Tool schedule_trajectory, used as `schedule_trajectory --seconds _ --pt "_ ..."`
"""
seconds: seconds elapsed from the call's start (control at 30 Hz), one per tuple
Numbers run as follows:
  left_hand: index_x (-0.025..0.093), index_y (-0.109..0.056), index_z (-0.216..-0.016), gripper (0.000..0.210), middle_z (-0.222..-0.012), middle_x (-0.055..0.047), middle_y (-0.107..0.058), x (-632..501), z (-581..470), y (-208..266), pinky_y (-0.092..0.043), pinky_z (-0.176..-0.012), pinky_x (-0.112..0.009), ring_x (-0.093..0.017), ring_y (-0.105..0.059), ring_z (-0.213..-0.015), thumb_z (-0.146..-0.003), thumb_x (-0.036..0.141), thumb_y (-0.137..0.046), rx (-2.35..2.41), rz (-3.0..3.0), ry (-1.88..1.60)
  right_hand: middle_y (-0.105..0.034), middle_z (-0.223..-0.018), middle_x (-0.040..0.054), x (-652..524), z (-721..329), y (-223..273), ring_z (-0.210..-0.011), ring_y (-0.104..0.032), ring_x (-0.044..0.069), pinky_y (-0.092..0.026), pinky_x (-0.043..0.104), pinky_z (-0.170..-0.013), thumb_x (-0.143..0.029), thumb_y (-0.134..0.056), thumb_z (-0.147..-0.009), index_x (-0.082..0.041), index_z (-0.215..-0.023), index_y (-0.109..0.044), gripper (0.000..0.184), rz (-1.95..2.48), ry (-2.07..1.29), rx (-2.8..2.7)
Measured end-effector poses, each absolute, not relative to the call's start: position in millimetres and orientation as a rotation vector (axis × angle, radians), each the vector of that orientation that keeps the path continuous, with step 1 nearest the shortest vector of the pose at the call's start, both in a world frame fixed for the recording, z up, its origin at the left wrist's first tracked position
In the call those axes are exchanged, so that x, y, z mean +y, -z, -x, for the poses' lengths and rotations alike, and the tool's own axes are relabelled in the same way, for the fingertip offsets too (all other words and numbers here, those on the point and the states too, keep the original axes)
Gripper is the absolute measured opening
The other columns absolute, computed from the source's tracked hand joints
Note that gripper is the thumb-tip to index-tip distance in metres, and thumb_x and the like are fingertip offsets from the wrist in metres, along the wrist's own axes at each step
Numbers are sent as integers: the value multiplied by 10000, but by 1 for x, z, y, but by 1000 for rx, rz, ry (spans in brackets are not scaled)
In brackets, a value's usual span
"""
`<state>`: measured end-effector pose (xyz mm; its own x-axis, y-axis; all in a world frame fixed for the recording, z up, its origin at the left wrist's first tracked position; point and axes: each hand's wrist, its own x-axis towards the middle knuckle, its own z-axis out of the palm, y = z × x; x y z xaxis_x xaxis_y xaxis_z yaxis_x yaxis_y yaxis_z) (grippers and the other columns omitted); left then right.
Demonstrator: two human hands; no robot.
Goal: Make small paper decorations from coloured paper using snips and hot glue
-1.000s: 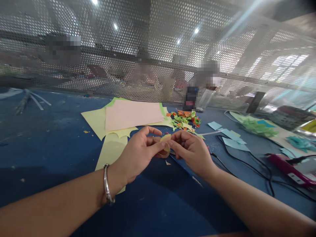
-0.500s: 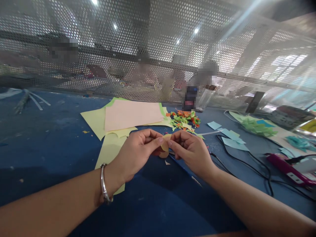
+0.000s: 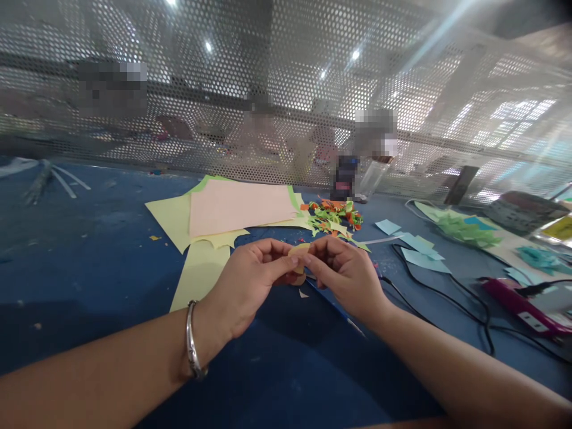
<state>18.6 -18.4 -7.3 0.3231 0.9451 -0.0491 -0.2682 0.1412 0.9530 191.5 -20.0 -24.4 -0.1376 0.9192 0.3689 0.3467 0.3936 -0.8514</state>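
Between my two hands is a small cut piece of pale yellow paper [image 3: 300,250]. My left hand [image 3: 254,277], with a silver bangle at the wrist, is closed in a pinch on its left side. The fingers of my right hand [image 3: 342,271] pinch its right side. Below them, a small rounded tan piece [image 3: 299,280] shows partly; my fingers hide the rest. A tiny paper scrap [image 3: 303,294] lies on the blue table just under the hands. Beside it, a thin blue stick-like tool [image 3: 333,310] runs beneath my right hand, its upper part covered.
Sheets of pink paper [image 3: 241,205] and yellow paper [image 3: 201,274] lie behind and left. Orange and green curled scraps [image 3: 335,214] sit beyond my hands. Blue paper pieces [image 3: 422,259], black cables [image 3: 465,304] and a magenta power strip [image 3: 527,307] are at right. A perforated metal screen [image 3: 268,77] stands behind.
My left hand has shifted slightly, its thumb now further over the yellow paper piece, and its wrist has moved a little down and right. My right hand stays nearly still.
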Motion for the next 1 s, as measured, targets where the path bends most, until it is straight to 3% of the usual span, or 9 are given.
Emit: schedule_trajectory --seconds 0.37,0.7,1.0 --pt "168 -614 -905 222 -719 11 -681 -10 -11 7 -523 -672 -259 -124 -647 -671 -761 223 -773 881 -1314 -1052 -631 -731 -7 -25 -187 25 -622 -559 112 -448 232 -572 -248 -624 -894 -196 -859 -633 63 1102 -532 -1815" --pt "213 -490 -972 308 -661 35 -662 -9 -7 8 -496 -637 -258 -132 -652 -623 -773 131 -710 864 -1368 -1043 -578 -724 -15 -26 -188 26 -641 -536 122 -419 244 -580 -197 -605 -896 -202 -875 -609 22 1099 -351 -1954" --pt "235 -436 -915 281 -650 44 -647 -4 -5 16 -468 -611 -255 -140 -633 -628 -774 123 -652 876 -1438 -1068 -608 -744 -6 -28 -190 25 -669 -560 120 -436 227 -590 -202 -614 -915 -195 -923 -659 46 1002 -234 -2027"
